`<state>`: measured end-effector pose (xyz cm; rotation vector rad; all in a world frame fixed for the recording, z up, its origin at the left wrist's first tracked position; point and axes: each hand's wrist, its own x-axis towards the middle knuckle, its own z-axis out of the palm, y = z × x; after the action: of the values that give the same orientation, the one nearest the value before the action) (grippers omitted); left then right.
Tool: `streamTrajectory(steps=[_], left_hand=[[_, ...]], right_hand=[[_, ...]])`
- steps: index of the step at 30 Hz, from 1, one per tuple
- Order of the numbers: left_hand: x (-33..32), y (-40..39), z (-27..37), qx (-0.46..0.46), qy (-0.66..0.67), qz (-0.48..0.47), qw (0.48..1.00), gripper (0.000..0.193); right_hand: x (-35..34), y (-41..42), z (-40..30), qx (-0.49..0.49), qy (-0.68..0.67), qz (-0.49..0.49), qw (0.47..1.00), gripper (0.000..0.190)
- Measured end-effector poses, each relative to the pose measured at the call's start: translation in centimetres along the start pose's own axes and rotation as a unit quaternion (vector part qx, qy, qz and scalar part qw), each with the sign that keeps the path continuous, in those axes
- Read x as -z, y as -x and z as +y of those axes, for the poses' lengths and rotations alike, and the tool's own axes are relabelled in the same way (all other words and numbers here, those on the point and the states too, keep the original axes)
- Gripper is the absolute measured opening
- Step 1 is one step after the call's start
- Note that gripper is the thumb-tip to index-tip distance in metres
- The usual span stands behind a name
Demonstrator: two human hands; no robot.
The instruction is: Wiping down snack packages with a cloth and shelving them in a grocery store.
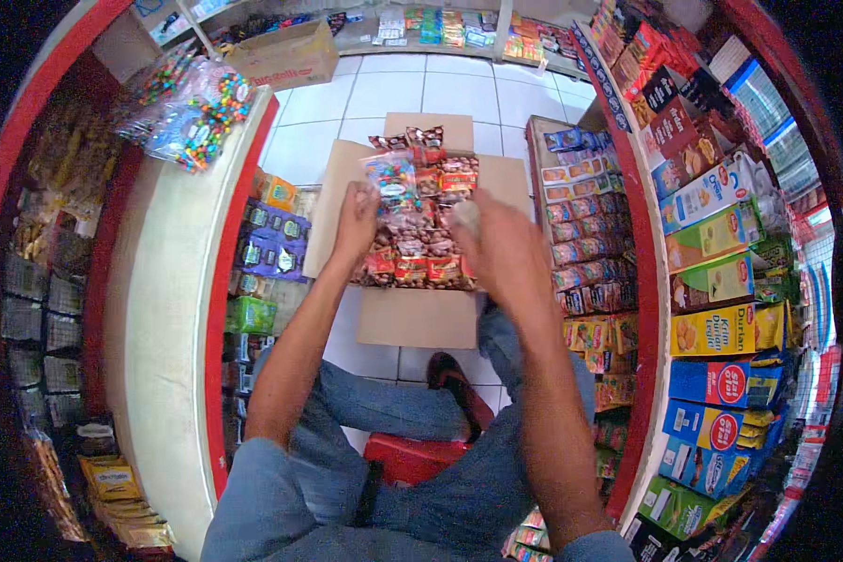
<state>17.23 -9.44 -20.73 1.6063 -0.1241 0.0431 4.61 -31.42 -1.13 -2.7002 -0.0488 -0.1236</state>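
An open cardboard box stands before me on the floor, filled with small snack packets in brown and red. Over its left part, my left hand is closed on the edge of a clear plastic bag of colourful candies. Above the box's right side is my right hand, blurred, with a pale, roundish item at its fingers; what it is I cannot tell. More clear bags of colourful candies lie on the left counter.
A pale counter with a red edge runs along my left. Snack boxes fill the right shelf, above a lower rack of hanging packets. Another cardboard box stands at the back left. Beneath me is a red stool.
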Motion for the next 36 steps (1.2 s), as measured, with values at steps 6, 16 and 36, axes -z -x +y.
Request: streamTrajectory(steps=[6, 16, 36], left_hand=[[3.9, 11.5, 14.1, 0.01, 0.112, 0.093, 0.989, 0.029], [6.7, 16.1, 19.7, 0.108, 0.288, 0.096, 0.947, 0.03], [4.9, 17.8, 19.8, 0.105, 0.403, 0.121, 0.901, 0.051]], right_hand=[[-1.1, -0.8, -3.7, -0.026, -0.307, -0.018, 0.951, 0.055], [-1.4, 1.2, -7.6, 0.13, -0.433, -0.262, 0.853, 0.036], [-4.7, 2.4, -10.0, 0.42, -0.074, 0.119, 0.897, 0.048]])
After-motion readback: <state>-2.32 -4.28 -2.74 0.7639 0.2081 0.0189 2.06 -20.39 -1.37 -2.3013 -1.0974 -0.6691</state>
